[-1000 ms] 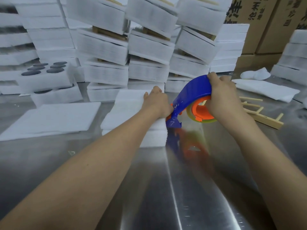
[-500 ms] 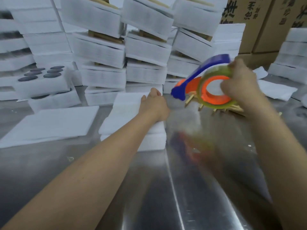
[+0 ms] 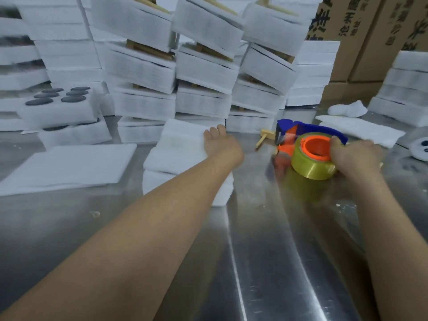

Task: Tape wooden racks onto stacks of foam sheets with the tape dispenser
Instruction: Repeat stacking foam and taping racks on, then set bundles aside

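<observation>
Foam stack (image 3: 180,147) at mid surface (image 3: 266,251), likely soft and light, best held at edges: left hand (image 3: 222,147) flat on top, fingers straight. Dispenser (image 3: 310,163) just right, rigid, gripped at roll by right hand (image 3: 354,156). Thin rack (image 3: 265,135) behind it.

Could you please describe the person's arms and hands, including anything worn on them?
The left arm and right arm are bare, no sleeves in view. The left hand and right hand wear no gloves; no watch, bracelet or ring shows, though the right hand is blurred.
</observation>
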`<act>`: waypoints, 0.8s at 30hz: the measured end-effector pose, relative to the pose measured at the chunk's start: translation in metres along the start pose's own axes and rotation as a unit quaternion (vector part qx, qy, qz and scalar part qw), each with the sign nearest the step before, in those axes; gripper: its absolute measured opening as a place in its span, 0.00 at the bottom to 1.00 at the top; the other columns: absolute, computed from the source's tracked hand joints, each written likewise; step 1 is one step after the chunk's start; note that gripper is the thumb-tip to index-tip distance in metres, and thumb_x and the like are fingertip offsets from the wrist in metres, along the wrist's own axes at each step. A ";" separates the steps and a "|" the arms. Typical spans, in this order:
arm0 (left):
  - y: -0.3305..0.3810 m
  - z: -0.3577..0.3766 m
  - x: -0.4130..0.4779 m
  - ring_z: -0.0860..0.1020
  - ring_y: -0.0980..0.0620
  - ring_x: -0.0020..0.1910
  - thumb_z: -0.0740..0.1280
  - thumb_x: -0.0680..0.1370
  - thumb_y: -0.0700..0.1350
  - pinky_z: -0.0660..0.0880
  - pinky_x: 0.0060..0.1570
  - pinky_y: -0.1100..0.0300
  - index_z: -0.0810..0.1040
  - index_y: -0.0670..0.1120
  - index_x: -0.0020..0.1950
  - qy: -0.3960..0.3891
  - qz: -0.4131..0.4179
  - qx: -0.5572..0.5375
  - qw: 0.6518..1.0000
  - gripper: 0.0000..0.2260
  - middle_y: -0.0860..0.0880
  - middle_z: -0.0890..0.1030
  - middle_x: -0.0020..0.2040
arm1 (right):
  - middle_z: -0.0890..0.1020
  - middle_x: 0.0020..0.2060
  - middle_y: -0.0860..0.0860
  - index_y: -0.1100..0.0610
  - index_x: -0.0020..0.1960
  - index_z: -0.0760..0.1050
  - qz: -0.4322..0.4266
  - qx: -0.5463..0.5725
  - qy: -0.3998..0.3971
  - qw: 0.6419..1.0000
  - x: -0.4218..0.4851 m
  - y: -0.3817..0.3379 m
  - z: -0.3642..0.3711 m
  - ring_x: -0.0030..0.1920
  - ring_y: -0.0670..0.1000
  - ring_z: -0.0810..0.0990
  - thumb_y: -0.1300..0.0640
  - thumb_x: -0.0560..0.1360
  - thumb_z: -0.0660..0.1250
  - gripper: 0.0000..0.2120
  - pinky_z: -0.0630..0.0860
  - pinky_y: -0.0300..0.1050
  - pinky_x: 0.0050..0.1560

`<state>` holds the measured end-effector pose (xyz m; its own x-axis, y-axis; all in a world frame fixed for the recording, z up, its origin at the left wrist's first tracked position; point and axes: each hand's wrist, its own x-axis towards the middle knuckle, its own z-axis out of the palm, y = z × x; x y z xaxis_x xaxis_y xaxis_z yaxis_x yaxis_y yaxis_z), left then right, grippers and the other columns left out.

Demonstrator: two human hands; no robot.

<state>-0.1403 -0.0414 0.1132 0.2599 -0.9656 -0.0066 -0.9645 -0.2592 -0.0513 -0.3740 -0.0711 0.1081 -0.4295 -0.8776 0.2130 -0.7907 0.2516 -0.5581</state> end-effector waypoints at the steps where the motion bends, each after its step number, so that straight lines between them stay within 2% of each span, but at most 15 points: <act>1: -0.008 -0.003 0.002 0.53 0.42 0.75 0.64 0.75 0.46 0.49 0.73 0.52 0.53 0.46 0.78 -0.011 0.002 -0.059 0.998 0.34 0.42 0.51 0.76 | 0.66 0.67 0.69 0.72 0.69 0.62 -0.046 0.010 0.080 0.996 -0.007 -0.004 -0.001 0.67 0.65 0.65 0.50 0.80 0.57 0.28 0.62 0.54 0.65; 2: -0.022 -0.009 0.003 0.54 0.43 0.75 0.66 0.75 0.49 0.52 0.72 0.52 0.51 0.47 0.78 -0.038 0.011 -0.166 0.985 0.36 0.43 0.51 0.77 | 0.66 0.67 0.67 0.70 0.70 0.61 -0.094 0.076 0.135 0.983 -0.015 -0.010 0.000 0.66 0.63 0.66 0.54 0.79 0.58 0.25 0.61 0.52 0.65; 3: -0.040 -0.019 0.000 0.56 0.45 0.75 0.67 0.76 0.52 0.56 0.71 0.52 0.52 0.46 0.78 -0.088 0.023 -0.320 0.943 0.36 0.45 0.52 0.78 | 0.66 0.67 0.63 0.67 0.71 0.61 -0.136 0.156 0.143 0.968 -0.026 -0.018 0.003 0.64 0.58 0.68 0.57 0.79 0.58 0.24 0.63 0.50 0.64; 5: -0.085 -0.035 -0.011 0.66 0.48 0.71 0.64 0.79 0.51 0.61 0.69 0.57 0.67 0.45 0.71 -0.141 0.044 -0.617 0.773 0.22 0.46 0.65 0.74 | 0.71 0.65 0.55 0.59 0.71 0.65 -0.182 0.294 0.051 0.937 -0.051 -0.039 0.009 0.58 0.49 0.72 0.60 0.79 0.58 0.21 0.69 0.44 0.61; 6: -0.110 -0.035 -0.016 0.69 0.49 0.69 0.62 0.80 0.48 0.64 0.66 0.59 0.72 0.44 0.67 -0.092 0.031 -0.691 0.716 0.16 0.46 0.71 0.70 | 0.74 0.63 0.53 0.57 0.71 0.66 -0.185 0.357 -0.017 0.915 -0.064 -0.052 0.012 0.57 0.49 0.75 0.61 0.79 0.59 0.20 0.71 0.45 0.62; 7: -0.133 -0.031 -0.020 0.70 0.50 0.68 0.61 0.81 0.47 0.66 0.64 0.62 0.74 0.44 0.66 -0.017 0.000 -0.722 0.692 0.15 0.48 0.75 0.65 | 0.76 0.63 0.53 0.56 0.70 0.68 -0.178 0.424 -0.089 0.884 -0.077 -0.066 0.017 0.59 0.50 0.76 0.61 0.79 0.60 0.20 0.71 0.48 0.65; 9: -0.167 -0.011 -0.025 0.66 0.51 0.71 0.60 0.81 0.49 0.63 0.65 0.61 0.68 0.46 0.72 0.074 -0.054 -0.727 0.681 0.20 0.49 0.72 0.69 | 0.75 0.65 0.54 0.58 0.70 0.69 -0.135 0.488 -0.212 0.836 -0.102 -0.099 0.029 0.66 0.52 0.74 0.58 0.80 0.61 0.18 0.67 0.48 0.70; 10: -0.175 0.003 -0.031 0.67 0.51 0.72 0.60 0.82 0.50 0.63 0.68 0.60 0.68 0.47 0.73 0.057 -0.046 -0.746 0.662 0.20 0.48 0.70 0.72 | 0.74 0.67 0.55 0.58 0.70 0.69 -0.107 0.482 -0.266 0.828 -0.113 -0.115 0.035 0.68 0.54 0.72 0.54 0.81 0.60 0.19 0.65 0.48 0.70; 11: -0.176 0.018 -0.040 0.73 0.51 0.68 0.59 0.82 0.50 0.69 0.65 0.60 0.72 0.47 0.71 0.020 -0.024 -0.769 0.638 0.18 0.46 0.74 0.68 | 0.73 0.67 0.56 0.58 0.70 0.68 -0.073 0.474 -0.322 0.816 -0.123 -0.129 0.043 0.67 0.55 0.71 0.51 0.81 0.58 0.20 0.66 0.48 0.68; 13: -0.171 0.043 -0.055 0.83 0.54 0.49 0.60 0.81 0.48 0.79 0.44 0.63 0.79 0.48 0.61 -0.030 -0.001 -0.781 0.623 0.12 0.49 0.85 0.52 | 0.74 0.64 0.53 0.56 0.71 0.67 -0.051 0.443 -0.401 0.800 -0.143 -0.142 0.061 0.62 0.54 0.74 0.47 0.80 0.58 0.23 0.73 0.45 0.58; 14: -0.169 0.050 -0.058 0.84 0.54 0.47 0.61 0.81 0.47 0.79 0.42 0.63 0.77 0.49 0.62 -0.033 -0.003 -0.782 0.622 0.11 0.50 0.85 0.50 | 0.75 0.64 0.52 0.56 0.71 0.67 -0.062 0.426 -0.407 0.806 -0.148 -0.144 0.068 0.59 0.52 0.76 0.47 0.80 0.59 0.22 0.73 0.42 0.53; 15: -0.167 0.054 -0.057 0.83 0.54 0.49 0.62 0.80 0.47 0.79 0.45 0.61 0.74 0.50 0.64 -0.030 -0.002 -0.784 0.620 0.12 0.50 0.84 0.53 | 0.76 0.63 0.52 0.55 0.70 0.68 -0.067 0.424 -0.403 0.808 -0.148 -0.143 0.075 0.57 0.51 0.78 0.48 0.80 0.60 0.21 0.73 0.41 0.49; 19: -0.167 0.054 -0.055 0.77 0.50 0.61 0.61 0.80 0.45 0.70 0.66 0.52 0.68 0.50 0.72 -0.021 0.009 -0.788 0.615 0.19 0.49 0.78 0.64 | 0.83 0.47 0.51 0.56 0.65 0.72 -0.027 0.481 -0.429 0.764 -0.144 -0.134 0.079 0.41 0.48 0.84 0.51 0.80 0.60 0.16 0.77 0.37 0.35; 22: -0.166 0.054 -0.063 0.76 0.52 0.63 0.61 0.80 0.43 0.70 0.66 0.55 0.65 0.51 0.74 0.002 0.046 -0.778 0.627 0.22 0.53 0.78 0.64 | 0.86 0.41 0.51 0.56 0.55 0.78 0.016 0.517 -0.437 0.736 -0.147 -0.125 0.083 0.39 0.50 0.85 0.47 0.80 0.60 0.14 0.81 0.41 0.38; 24: -0.166 0.052 -0.067 0.76 0.55 0.63 0.61 0.80 0.43 0.70 0.65 0.57 0.61 0.55 0.76 0.013 0.072 -0.781 0.621 0.25 0.56 0.77 0.65 | 0.86 0.46 0.52 0.55 0.52 0.81 0.025 0.567 -0.449 0.690 -0.148 -0.120 0.085 0.45 0.51 0.85 0.44 0.79 0.60 0.18 0.82 0.45 0.46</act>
<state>0.0054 0.0671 0.0700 0.1854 -0.9755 0.1181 0.1461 0.1462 0.9784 -0.1787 -0.0061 0.0755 0.4015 -0.9069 -0.1281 0.2834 0.2560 -0.9242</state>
